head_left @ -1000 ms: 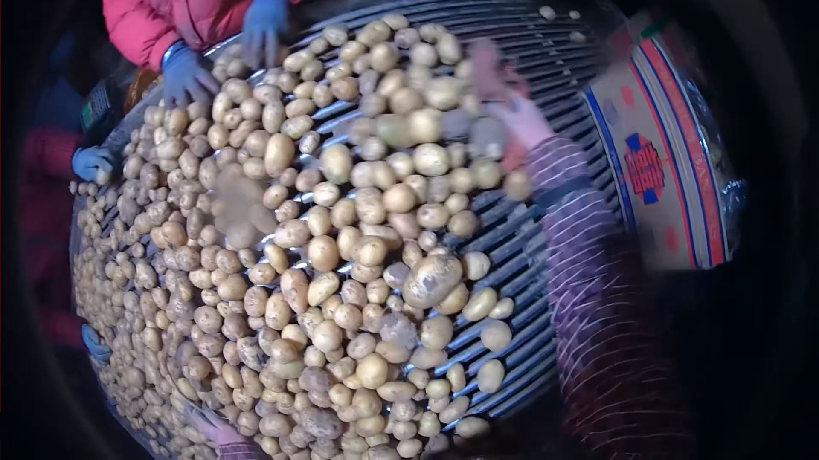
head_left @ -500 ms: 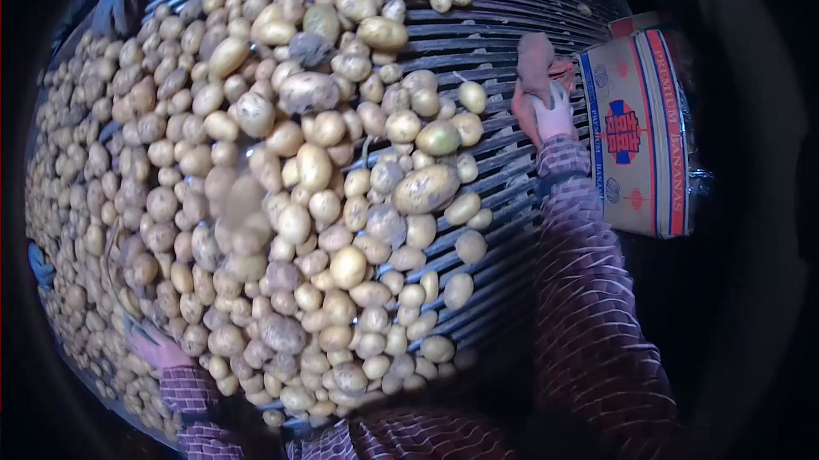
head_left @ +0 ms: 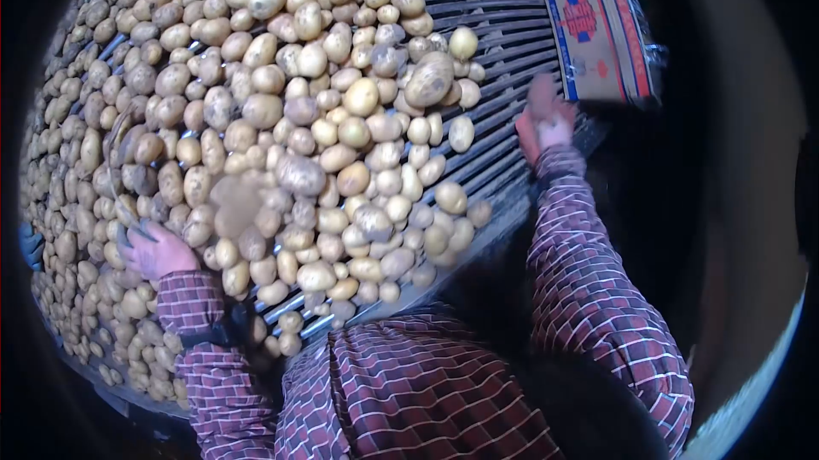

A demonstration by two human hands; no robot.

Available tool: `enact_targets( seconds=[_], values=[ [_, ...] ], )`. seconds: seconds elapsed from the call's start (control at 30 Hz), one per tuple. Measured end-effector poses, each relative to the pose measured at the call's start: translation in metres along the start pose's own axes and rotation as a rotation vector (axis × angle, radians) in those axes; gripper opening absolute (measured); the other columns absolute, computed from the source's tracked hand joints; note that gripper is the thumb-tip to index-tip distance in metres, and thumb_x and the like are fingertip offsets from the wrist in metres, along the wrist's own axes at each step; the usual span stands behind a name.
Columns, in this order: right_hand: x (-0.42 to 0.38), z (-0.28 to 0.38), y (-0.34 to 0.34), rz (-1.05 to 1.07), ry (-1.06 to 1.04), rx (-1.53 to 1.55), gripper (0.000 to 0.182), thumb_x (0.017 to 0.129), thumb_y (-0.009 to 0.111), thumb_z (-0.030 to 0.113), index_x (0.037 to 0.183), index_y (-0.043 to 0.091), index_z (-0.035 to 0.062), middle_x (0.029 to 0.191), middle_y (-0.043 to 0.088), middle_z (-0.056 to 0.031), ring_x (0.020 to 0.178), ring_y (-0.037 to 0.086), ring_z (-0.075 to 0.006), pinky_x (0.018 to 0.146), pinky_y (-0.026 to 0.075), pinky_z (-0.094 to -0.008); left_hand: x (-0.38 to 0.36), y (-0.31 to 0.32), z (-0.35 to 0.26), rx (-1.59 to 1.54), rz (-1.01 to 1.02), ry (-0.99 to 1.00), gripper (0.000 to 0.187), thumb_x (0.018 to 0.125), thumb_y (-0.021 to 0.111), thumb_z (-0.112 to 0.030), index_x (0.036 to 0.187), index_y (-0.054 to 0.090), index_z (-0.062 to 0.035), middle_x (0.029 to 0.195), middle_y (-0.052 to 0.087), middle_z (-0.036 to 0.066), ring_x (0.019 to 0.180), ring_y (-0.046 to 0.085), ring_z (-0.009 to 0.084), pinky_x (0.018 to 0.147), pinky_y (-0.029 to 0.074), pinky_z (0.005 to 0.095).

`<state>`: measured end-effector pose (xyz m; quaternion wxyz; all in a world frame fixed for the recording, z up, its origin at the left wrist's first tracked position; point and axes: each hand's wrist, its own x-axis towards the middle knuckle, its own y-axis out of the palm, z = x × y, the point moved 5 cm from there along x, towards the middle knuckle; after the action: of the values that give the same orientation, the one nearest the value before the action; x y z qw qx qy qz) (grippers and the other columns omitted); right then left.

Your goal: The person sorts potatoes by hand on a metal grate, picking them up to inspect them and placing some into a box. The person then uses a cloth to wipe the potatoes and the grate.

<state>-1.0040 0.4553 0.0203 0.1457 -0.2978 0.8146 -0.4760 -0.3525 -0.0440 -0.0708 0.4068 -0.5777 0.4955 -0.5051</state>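
Many loose potatoes [head_left: 361, 97] lie spread over a slatted metal bed [head_left: 503, 59]. My left hand [head_left: 158, 253] rests on the potatoes at the lower left, its fingers spread and dark at the tips. A thin, curved dry stalk [head_left: 112, 168] runs up from beside those fingers. My right hand [head_left: 546, 126] is over the right part of the slats, just below and left of a cardboard box [head_left: 597, 29]. Its fingers are curled round a blurred pinkish-brown shape that I cannot make out.
Along the front runs the bed's metal edge [head_left: 409, 296], close to my checked shirt [head_left: 409, 375]. A co-worker's blue glove [head_left: 31, 247] shows at the far left edge. The printed box stands at the right side of the slats.
The view has shifted, so the bed and box appear higher. My right hand is now nearer the box's lower corner. The co-workers' gloves at the top have left the view.
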Motion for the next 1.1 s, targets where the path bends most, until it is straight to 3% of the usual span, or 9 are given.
enact_targets(
  seconds=[0.07,0.27,0.33,0.4,0.43,0.53,0.63,0.93,1.1],
  values=[
    [-0.078,-0.027,0.080,0.024,0.294,0.475,0.043,0.082,0.065,0.028,0.119,0.064,0.0067,0.107,0.067,-0.0221,0.105,0.062,-0.0400,0.093,0.047,-0.0474,-0.001,-0.009,-0.011,-0.030,0.035,-0.014,0.051,0.098,0.044,-0.042,0.128,0.056,-0.0036,0.141,0.044,0.024,0.131,0.040,0.0422,0.107,0.033,0.0534],
    [-0.136,0.139,-0.005,0.118,0.294,0.603,0.053,0.079,0.074,0.033,0.123,0.059,0.0064,0.115,0.063,-0.0193,0.110,0.060,-0.0334,0.096,0.046,-0.0427,-0.003,-0.015,-0.016,-0.203,0.080,-0.009,0.050,0.097,0.049,-0.041,0.129,0.056,-0.0038,0.142,0.042,0.024,0.131,0.038,0.0439,0.108,0.033,0.0562],
    [-0.127,0.146,0.012,-0.427,0.142,0.950,0.048,0.079,0.078,0.033,0.116,0.063,0.0060,0.112,0.066,-0.0147,0.102,0.063,-0.0251,0.089,0.050,-0.0380,0.004,-0.012,0.001,-0.778,0.246,-0.059,0.049,0.097,0.053,-0.039,0.125,0.058,0.0015,0.132,0.053,0.023,0.122,0.049,0.0382,0.105,0.039,0.0480],
    [-0.143,0.202,-0.072,0.006,0.518,1.045,0.047,0.083,0.077,0.040,0.112,0.068,0.0037,0.100,0.069,-0.0103,0.087,0.064,-0.0175,0.076,0.053,-0.0329,0.010,0.029,0.037,-1.300,0.377,-0.162,0.044,0.096,0.061,-0.033,0.120,0.061,0.0034,0.118,0.063,0.017,0.109,0.059,0.0283,0.099,0.044,0.0398],
    [-0.153,0.221,-0.133,0.131,0.461,1.066,0.056,0.086,0.072,0.046,0.116,0.066,-0.0003,0.099,0.069,-0.0132,0.088,0.064,-0.0204,0.079,0.053,-0.0349,0.021,0.067,0.066,-1.502,0.432,-0.180,0.041,0.094,0.066,-0.030,0.118,0.062,0.0023,0.111,0.067,0.011,0.103,0.062,0.0222,0.096,0.046,0.0369],
    [-0.167,0.215,-0.104,-0.098,0.385,0.756,0.064,0.092,0.055,0.050,0.129,0.050,-0.0023,0.118,0.060,-0.0292,0.111,0.059,-0.0428,0.094,0.045,-0.0523,0.023,-0.086,0.082,-1.861,0.409,-0.519,0.027,0.096,0.062,-0.013,0.118,0.064,0.0020,0.106,0.069,0.007,0.098,0.061,0.0152,0.091,0.047,0.0302],
    [-0.167,0.213,-0.108,0.188,0.378,0.568,0.065,0.094,0.044,0.053,0.135,0.044,0.0026,0.126,0.055,-0.0292,0.116,0.055,-0.0468,0.098,0.043,-0.0550,0.041,-0.138,0.139,-1.631,0.325,-0.145,0.025,0.099,0.055,-0.016,0.114,0.067,0.0003,0.102,0.070,0.007,0.091,0.063,0.0146,0.083,0.049,0.0281],
    [-0.162,0.240,-0.182,0.223,0.210,0.506,0.061,0.097,0.047,0.052,0.129,0.058,0.0011,0.123,0.062,-0.0222,0.112,0.059,-0.0409,0.099,0.046,-0.0474,-0.071,-0.156,0.296,-1.284,0.530,-0.461,0.022,0.091,0.070,-0.023,0.096,0.072,-0.0015,0.081,0.069,0.003,0.071,0.057,0.0086,0.066,0.048,0.0296],
    [-0.150,0.264,-0.192,0.127,0.122,0.544,0.060,0.094,0.052,0.050,0.132,0.055,0.0038,0.126,0.060,-0.0219,0.115,0.057,-0.0414,0.100,0.044,-0.0486,-0.106,-0.107,0.354,-1.046,0.108,-0.485,0.039,0.100,0.054,-0.035,0.101,0.070,0.0011,0.085,0.070,0.009,0.080,0.066,0.0182,0.072,0.050,0.0346]
  ],
)
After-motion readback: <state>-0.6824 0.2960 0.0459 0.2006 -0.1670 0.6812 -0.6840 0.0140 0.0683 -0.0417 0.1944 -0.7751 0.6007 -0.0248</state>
